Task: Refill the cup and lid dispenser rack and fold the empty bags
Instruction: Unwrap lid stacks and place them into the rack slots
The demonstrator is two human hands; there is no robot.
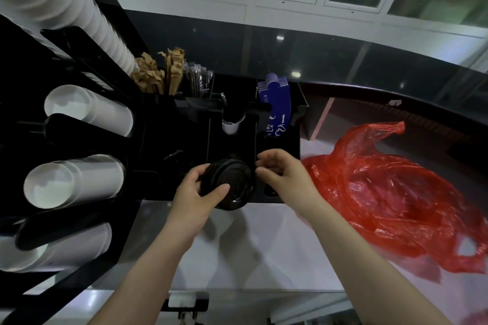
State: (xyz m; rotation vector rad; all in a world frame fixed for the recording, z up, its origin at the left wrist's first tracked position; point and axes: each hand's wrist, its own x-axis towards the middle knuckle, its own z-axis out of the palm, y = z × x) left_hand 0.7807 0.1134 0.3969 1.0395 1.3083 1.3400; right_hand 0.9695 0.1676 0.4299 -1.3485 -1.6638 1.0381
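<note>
The stack of black lids (229,184) sat at the front edge of the black dispenser rack (169,134), at the mouth of its middle compartment, tilted toward the person. The left hand (196,196) gripped the stack from the near left side, thumb laid across the top lid and fingers curled round the rim. The right hand (284,173) hovered just beside the stack's right edge with its fingers loosely curled; whether they touched the lids could not be told, and they held nothing that showed.

Behind the lids a small white cup (231,126) stood deeper in the same compartment. To its right, blue cup sleeves (276,103) stood upright in their own slot. Brown paper packets (158,74) and wrapped straws (198,79) filled the rear slots on the left. Stacks of white cups (79,182) lay on their sides in the tubes at the rack's left.

A crumpled red plastic bag (396,198) lay on the pale counter (237,250) to the right of the rack, near the right forearm.
</note>
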